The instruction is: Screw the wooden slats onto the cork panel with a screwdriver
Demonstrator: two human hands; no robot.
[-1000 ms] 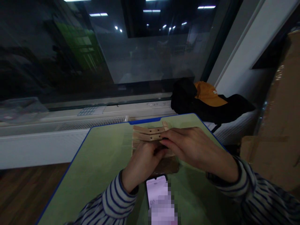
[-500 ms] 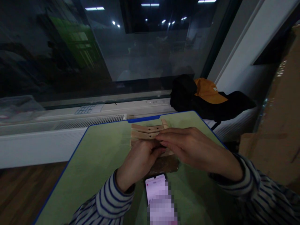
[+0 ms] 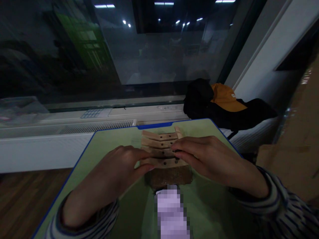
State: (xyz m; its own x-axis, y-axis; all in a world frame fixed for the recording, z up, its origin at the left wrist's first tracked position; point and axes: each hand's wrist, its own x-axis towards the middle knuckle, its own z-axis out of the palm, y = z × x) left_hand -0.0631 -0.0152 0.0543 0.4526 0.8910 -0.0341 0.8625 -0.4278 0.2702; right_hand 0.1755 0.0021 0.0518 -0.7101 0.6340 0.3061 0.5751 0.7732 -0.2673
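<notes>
Several pale, bent wooden slats with drilled holes lie in a row across the table, with a short wooden strip upright at their far right end. My left hand is at the slats' left ends, its thumb and fingers around the nearest wooden slats. My right hand reaches over the right ends, fingertips and thumb drawn together near the holes; what they pinch is hidden. A dark spot shows at the nearest slat's right hole. Just before the slats lies a brown, shiny-edged slab.
A phone with a blurred screen lies before the slab on the green, blue-edged table. Beyond are a radiator and a window. A black bag with an orange cap rests behind; a cardboard box stands right.
My left hand has moved left, away from my right hand, to the slats' left ends, uncovering the nearer slats and holes. My right hand stays at the right ends. The view has shifted slightly.
</notes>
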